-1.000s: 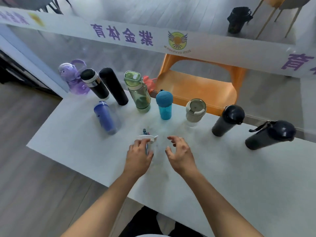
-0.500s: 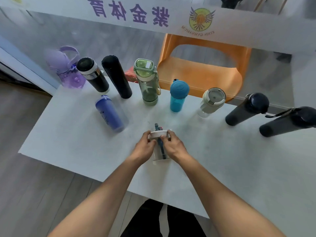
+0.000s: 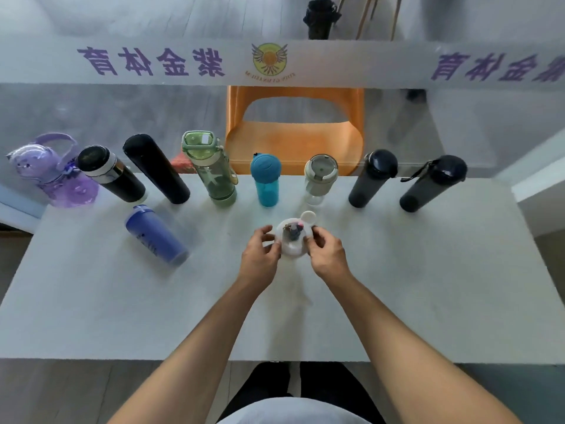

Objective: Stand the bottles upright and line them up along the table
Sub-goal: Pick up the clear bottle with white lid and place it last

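A clear bottle with a white lid point(image 3: 293, 238) stands upright at the middle of the white table point(image 3: 428, 301); its small cap is flipped open. My left hand point(image 3: 260, 255) and my right hand point(image 3: 328, 255) grip it from both sides. Behind it several bottles stand in a row along the far edge: purple point(image 3: 58, 175), black with a silver band point(image 3: 110, 174), tall black point(image 3: 156, 168), green point(image 3: 211, 169), teal point(image 3: 266, 179), clear with a grey lid point(image 3: 319, 177) and two dark ones point(image 3: 371, 177) point(image 3: 432, 183). A blue bottle point(image 3: 156, 235) stands in front of the row at the left.
An orange chair point(image 3: 293, 139) stands behind the table's far edge, beyond a glass wall with a white lettered band point(image 3: 275, 61). A black bin point(image 3: 319, 18) sits on the floor far back. The table's near edge is close to my body.
My right hand has come onto the clear bottle, which now stands upright between both hands. The view has shifted so the row is centred.
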A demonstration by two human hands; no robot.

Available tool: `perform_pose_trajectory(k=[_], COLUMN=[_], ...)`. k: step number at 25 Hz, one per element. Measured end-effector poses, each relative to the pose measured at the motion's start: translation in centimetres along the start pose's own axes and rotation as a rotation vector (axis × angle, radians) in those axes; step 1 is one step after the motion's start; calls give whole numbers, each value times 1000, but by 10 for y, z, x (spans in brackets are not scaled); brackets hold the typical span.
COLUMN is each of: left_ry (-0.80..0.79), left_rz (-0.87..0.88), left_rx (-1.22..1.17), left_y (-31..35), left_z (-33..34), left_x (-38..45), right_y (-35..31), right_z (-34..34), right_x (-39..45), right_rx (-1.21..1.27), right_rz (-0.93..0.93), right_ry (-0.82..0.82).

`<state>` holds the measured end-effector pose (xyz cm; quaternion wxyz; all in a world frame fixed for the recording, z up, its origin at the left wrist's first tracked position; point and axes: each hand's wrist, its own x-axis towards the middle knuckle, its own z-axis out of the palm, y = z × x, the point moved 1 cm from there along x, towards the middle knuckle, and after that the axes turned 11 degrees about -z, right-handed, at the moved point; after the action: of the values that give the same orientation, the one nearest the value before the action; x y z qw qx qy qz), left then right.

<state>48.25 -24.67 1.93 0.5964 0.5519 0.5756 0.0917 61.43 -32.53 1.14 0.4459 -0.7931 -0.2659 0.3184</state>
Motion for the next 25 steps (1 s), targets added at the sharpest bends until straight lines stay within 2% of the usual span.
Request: perform_pose_trajectory(k=[4,12,16,21,25], left_ry=[-108,-291,-316,-337,-333], left_rz=[54,135,105,64,55], left_rx=[138,304,330,321,343], left_y=[16,54,78,116,151], left_z=[48,181,267,366,414], left_x=[-8,-26,-37,-35,-26], right_y=[13,72,106,143,156], right_z=[-54,-180,-260,-349,-394], right_x=[-10,-6,15,62,102], right_rx=[5,56,89,63,84], right_rz=[13,108,159,137,93], right_ry=[159,368,405,378,361])
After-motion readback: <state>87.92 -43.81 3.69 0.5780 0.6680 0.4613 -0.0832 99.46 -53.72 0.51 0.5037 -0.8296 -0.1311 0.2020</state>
